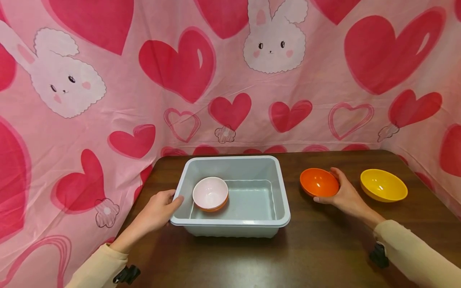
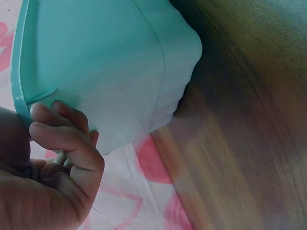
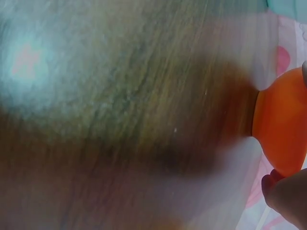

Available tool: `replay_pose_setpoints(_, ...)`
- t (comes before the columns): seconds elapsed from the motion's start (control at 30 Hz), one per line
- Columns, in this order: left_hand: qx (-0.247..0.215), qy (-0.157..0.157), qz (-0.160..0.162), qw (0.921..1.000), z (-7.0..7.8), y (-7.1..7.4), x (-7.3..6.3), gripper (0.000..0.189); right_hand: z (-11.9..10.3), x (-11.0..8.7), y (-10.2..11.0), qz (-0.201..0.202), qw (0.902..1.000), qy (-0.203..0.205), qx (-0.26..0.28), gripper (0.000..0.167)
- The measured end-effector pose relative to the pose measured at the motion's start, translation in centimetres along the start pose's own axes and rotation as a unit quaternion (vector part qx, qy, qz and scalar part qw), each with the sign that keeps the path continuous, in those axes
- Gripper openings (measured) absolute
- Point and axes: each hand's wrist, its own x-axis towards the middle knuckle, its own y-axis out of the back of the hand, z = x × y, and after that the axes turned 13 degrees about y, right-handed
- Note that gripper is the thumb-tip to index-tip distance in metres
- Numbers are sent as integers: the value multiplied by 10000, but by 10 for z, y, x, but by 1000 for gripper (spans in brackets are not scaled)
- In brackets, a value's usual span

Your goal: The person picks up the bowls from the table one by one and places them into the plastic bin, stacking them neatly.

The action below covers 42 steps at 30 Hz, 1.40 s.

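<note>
My left hand (image 1: 160,209) holds the left rim of a light grey plastic basin (image 1: 230,222), thumb over the edge. From the left wrist view, its curled fingers (image 2: 72,143) sit under the rim against the basin's outer wall (image 2: 110,72). Inside the basin, at the left, stands a bowl with a pale pink inside (image 1: 210,191); orange shows below its rim. On the right, my right hand (image 1: 343,197) grips an orange bowl (image 1: 318,183) between thumb and fingers at its right side. The right wrist view shows that bowl's orange outer side (image 3: 280,124), close over the table.
A yellow bowl (image 1: 383,186) stands on the dark brown wooden table (image 1: 252,260), just right of my right hand. Pink cloth (image 1: 248,84) with hearts and rabbits hangs behind the table and along both sides.
</note>
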Motion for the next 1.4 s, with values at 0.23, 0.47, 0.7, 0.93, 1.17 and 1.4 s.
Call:
replay_pose_setpoints(0.23, 3, 24, -3, 10000, 2, 1, 0, 33, -2, -1, 0, 38, 10000, -56, 2, 124)
replay_pose_setpoints(0.47, -1, 49, -6, 10000, 4, 1, -1, 32, -4, -2, -1, 12, 10000, -49, -36, 123)
replay_pose_setpoints(0.7, -65, -13, -7, 10000, 3, -1, -1, 32, -2, -2, 0, -13, 10000, 27, -23, 122)
replay_pose_setpoints(0.93, -31, -20, 16, 10000, 4, -1, 0, 27, 1, -1, 0, -55, 9999, 134, -43, 121)
replay_pose_setpoints(1.17, -44, -67, 62, 9999, 6, -2, -1, 25, 1, 2, -3, -54, 9996, 215, -149, 125)
replay_pose_setpoints(1.4, -44, -65, 52, 10000, 6, -2, -1, 27, 2, 5, -5, 50, 9996, 183, -187, 126)
